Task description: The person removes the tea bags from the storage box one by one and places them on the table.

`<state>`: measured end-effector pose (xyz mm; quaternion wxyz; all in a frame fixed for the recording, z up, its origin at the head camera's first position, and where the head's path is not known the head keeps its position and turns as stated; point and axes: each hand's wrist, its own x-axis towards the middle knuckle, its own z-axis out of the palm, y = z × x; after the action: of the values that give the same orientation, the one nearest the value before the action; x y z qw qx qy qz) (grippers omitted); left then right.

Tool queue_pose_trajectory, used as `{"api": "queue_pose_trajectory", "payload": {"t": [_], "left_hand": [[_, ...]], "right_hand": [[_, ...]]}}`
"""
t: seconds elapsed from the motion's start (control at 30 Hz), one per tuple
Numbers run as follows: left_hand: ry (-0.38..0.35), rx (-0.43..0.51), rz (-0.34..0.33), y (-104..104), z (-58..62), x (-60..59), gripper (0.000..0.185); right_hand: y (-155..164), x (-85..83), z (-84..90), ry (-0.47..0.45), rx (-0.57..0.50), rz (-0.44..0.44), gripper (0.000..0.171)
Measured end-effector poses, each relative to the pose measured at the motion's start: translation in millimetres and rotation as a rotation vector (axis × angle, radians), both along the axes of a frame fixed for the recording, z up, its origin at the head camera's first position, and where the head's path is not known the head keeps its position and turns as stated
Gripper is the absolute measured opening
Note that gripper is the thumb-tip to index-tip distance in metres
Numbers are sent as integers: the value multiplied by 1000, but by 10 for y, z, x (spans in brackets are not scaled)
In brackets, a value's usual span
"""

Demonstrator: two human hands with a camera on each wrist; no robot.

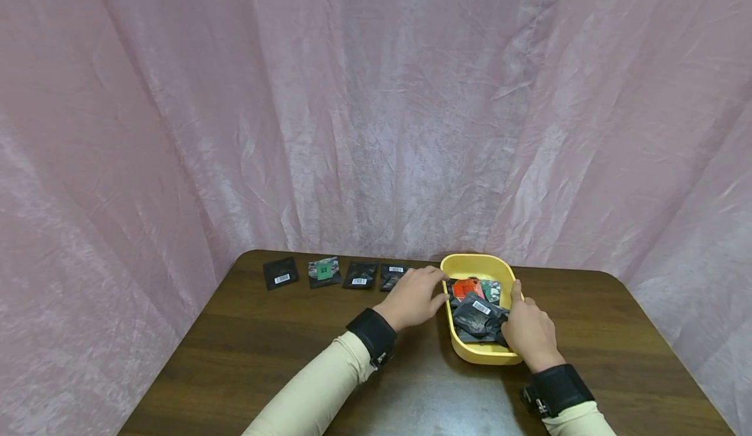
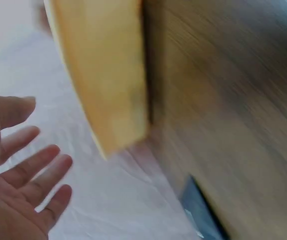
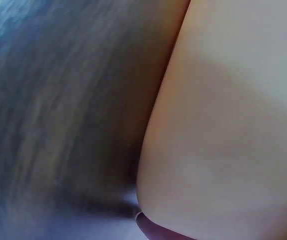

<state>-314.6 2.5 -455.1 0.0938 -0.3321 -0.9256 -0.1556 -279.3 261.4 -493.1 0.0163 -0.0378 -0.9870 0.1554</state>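
Held out with its fingers extended, the left hand [image 1: 411, 297] is seen in the head view at the left rim of the yellow bin [image 1: 484, 358]; whether the rim is touched cannot be told. By the right hand [image 1: 531, 335] the right rim of the bin is straddled and partly covered, one digit being laid up along the edge; whether the wall or something inside is clamped by it cannot be told. In the bin, which is placed right of centre on the brown wooden table [image 1: 264, 338], a loose pile is formed by an orange packet [image 1: 467, 287], a green-and-white packet [image 1: 491, 290] and a black packet [image 1: 474, 318] with a white barcode label, beneath which more dark packaging is partly hidden. To the left, along the far edge of the table, a row is formed by a dark packet [image 1: 281, 273], a packet with a green label [image 1: 324, 271], a third packet [image 1: 360, 275] and a fourth packet [image 1: 392, 277], the last being found just beside the left hand. Behind the table a pink curtain [image 1: 376, 109] is hung in folds.

In the left wrist view, the fingers are seen spread apart, with a gap left between them and the blurred yellow wall. Near the bottom edge a dark packet corner [image 2: 203, 212] is shown.

In the right wrist view, most of the right side is filled by blurred skin, and dark tabletop is seen beside it.
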Motion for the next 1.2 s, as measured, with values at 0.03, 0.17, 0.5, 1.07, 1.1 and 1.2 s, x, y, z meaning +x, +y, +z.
{"api": "queue_pose_trajectory", "payload": {"t": [0.03,0.17,0.5,1.07,1.1,1.2], "left_hand": [[20,8,-26,49,32,27,36],[42,-13,-119,252,124,124,32],[-20,-288,-196,716,58,255,38],[-223,-411,-72,809,-62,236,63],[-220,-406,-70,806,-55,246,60],[-186,-393,-64,822,-63,271,52]], "right_hand": [[1,1,-3,0,0,0,93],[8,2,-9,5,7,-1,93],[14,2,-17,27,1,1,92],[-32,43,9,43,3,-11,92],[-35,45,10,43,3,-14,92],[-35,54,10,47,4,-16,91]]}}
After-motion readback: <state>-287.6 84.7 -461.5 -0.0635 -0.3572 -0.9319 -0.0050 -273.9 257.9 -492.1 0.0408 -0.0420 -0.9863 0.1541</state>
